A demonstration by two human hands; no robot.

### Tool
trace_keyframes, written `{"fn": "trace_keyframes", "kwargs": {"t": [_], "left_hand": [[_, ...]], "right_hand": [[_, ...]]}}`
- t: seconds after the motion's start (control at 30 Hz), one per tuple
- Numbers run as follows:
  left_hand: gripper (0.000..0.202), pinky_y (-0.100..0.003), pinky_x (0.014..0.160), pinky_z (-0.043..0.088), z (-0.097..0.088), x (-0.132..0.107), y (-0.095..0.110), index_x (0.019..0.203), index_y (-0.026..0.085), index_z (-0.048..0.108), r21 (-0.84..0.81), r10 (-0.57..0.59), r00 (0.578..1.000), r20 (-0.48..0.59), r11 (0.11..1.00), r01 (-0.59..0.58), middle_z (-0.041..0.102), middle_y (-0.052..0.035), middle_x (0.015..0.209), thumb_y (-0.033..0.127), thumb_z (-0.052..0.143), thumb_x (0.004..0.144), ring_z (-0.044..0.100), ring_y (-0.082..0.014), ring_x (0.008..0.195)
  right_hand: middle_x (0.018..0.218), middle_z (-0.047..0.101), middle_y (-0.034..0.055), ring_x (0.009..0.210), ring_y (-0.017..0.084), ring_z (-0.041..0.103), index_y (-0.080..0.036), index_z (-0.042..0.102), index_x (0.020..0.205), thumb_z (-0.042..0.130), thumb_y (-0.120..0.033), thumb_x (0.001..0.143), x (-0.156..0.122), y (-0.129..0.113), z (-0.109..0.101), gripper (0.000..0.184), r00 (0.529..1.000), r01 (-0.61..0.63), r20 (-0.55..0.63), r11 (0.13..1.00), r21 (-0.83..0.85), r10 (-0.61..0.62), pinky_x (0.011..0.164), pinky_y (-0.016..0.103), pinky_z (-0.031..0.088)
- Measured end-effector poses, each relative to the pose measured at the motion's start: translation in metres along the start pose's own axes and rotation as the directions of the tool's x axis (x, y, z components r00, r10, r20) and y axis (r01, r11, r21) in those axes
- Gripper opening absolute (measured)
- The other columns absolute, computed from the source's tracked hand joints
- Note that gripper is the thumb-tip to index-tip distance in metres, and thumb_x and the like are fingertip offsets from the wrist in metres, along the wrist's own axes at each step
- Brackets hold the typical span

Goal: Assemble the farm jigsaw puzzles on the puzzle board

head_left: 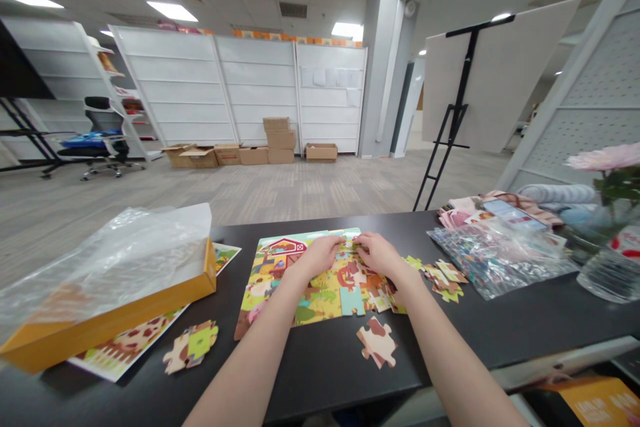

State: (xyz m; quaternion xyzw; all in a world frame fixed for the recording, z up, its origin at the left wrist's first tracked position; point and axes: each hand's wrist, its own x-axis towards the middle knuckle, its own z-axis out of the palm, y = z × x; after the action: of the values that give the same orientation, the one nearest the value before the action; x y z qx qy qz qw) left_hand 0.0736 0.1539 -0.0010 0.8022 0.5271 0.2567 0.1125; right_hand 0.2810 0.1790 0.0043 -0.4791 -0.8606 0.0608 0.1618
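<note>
The left hand (317,257) and right hand (380,255) lie palm down side by side, close together, with their fingertips almost meeting over the upper middle of a farm-scene jigsaw puzzle (310,290). I cannot tell whether the fingers are pinching a piece or only pressing on the puzzle. The puzzle lies at the centre of the frame, partly assembled, with a red barn at its upper left and a ragged lower right edge.

Just beyond the right hand, a small cluster of loose puzzle pieces (443,278) lies on the table. A single loose piece (377,342) sits beside the right forearm (440,347), and another (191,346) sits left of the left forearm (240,360).

To the right, a clear plastic bag (500,261) holds more colourful pieces, with folded printed papers (500,210) behind it. At the far right stand a pink flower (605,157) and a plastic bottle (607,278). At the left, an open yellow box (107,320) holds a crumpled plastic sheet (100,260) and rests on a printed farm card (125,347).

The black table (310,377) stands on grey carpet (250,190). Upper centre, cardboard boxes (280,140) line white shelving panels (255,90). An office chair (97,140) stands at the left, and a black easel (457,113) stands at the right.
</note>
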Motion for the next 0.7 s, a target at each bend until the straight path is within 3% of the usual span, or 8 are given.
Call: {"fn": "trace_keyframes", "kwargs": {"t": [0.1, 0.2, 0.37, 0.7], "left_hand": [[0.037, -0.033, 0.103, 0.047, -0.007, -0.003, -0.016, 0.119, 0.019, 0.07, 0.003, -0.078, 0.994, -0.076, 0.997, 0.078, 0.071, -0.0088, 0.123, 0.014, 0.044, 0.092, 0.065, -0.0217, 0.115], [0.028, -0.035, 0.1, 0.048, -0.014, -0.007, -0.023, 0.106, 0.02, 0.075, 0.017, -0.114, 0.989, -0.094, 0.993, 0.116, 0.075, -0.0085, 0.111, 0.022, 0.053, 0.09, 0.067, -0.0244, 0.108], [0.021, -0.033, 0.095, 0.049, -0.017, -0.01, -0.015, 0.096, 0.021, 0.078, 0.035, -0.105, 0.993, -0.054, 0.994, 0.107, 0.077, -0.0063, 0.102, 0.028, 0.063, 0.084, 0.069, -0.0247, 0.1], [0.034, -0.037, 0.095, 0.048, -0.018, -0.013, -0.007, 0.107, 0.021, 0.075, 0.103, -0.157, 0.987, -0.026, 0.982, 0.159, 0.074, -0.009, 0.115, 0.041, 0.069, 0.08, 0.066, -0.0291, 0.108]], "right_hand": [[0.123, 0.068, 0.0089, 0.11, 0.025, 0.062, -0.021, 0.072, 0.116, 0.054, -0.02, 0.092, 0.0, -0.001, -0.001, 0.03, 1.0, -0.011, 0.0, 1.0, 0.011, 0.011, 0.095, 0.031, 0.045], [0.123, 0.068, 0.0082, 0.11, 0.024, 0.062, -0.022, 0.072, 0.115, 0.054, -0.019, 0.092, 0.0, 0.0, 0.0, 0.029, 1.0, -0.007, -0.003, 1.0, 0.017, 0.007, 0.095, 0.031, 0.045], [0.122, 0.069, 0.0093, 0.111, 0.025, 0.062, -0.021, 0.073, 0.115, 0.054, -0.019, 0.091, 0.001, 0.002, 0.001, 0.03, 1.0, 0.003, -0.009, 1.0, 0.022, -0.003, 0.096, 0.032, 0.046], [0.122, 0.068, 0.0096, 0.108, 0.025, 0.062, -0.02, 0.072, 0.116, 0.053, -0.019, 0.091, 0.001, 0.003, 0.003, 0.031, 1.0, 0.009, -0.009, 1.0, 0.012, -0.009, 0.094, 0.032, 0.046]]}}
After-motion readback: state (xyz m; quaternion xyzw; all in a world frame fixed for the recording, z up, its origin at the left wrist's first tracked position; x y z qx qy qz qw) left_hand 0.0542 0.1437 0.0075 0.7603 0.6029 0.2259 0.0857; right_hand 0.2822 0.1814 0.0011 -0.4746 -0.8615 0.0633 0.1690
